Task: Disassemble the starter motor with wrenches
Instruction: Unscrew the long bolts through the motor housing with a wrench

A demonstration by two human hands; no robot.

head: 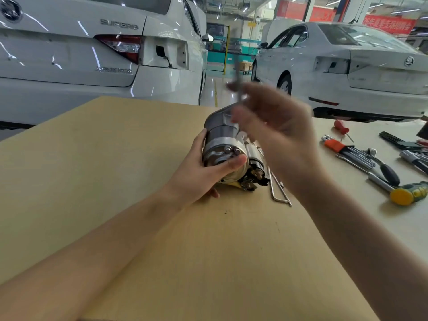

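I am looking across a tan workbench [115, 181] with white cars [81, 54] parked behind it. My left hand [201, 172] is gripping the starter motor [225, 147] at centre frame, fingers curled round its end cap. It looks heavy, rigid and smooth, so I am judging the cylindrical body the safest hold. My right hand [275, 130], blurred just above and right of it, is pinching a thin wrench [237, 75].

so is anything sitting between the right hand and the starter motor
Nothing visible does. The right hand hovers blurred just above and right of the starter motor, holding a thin metal tool whose type is too blurred to tell. Only open air lies between them. The left hand grips the motor's end from the other side.
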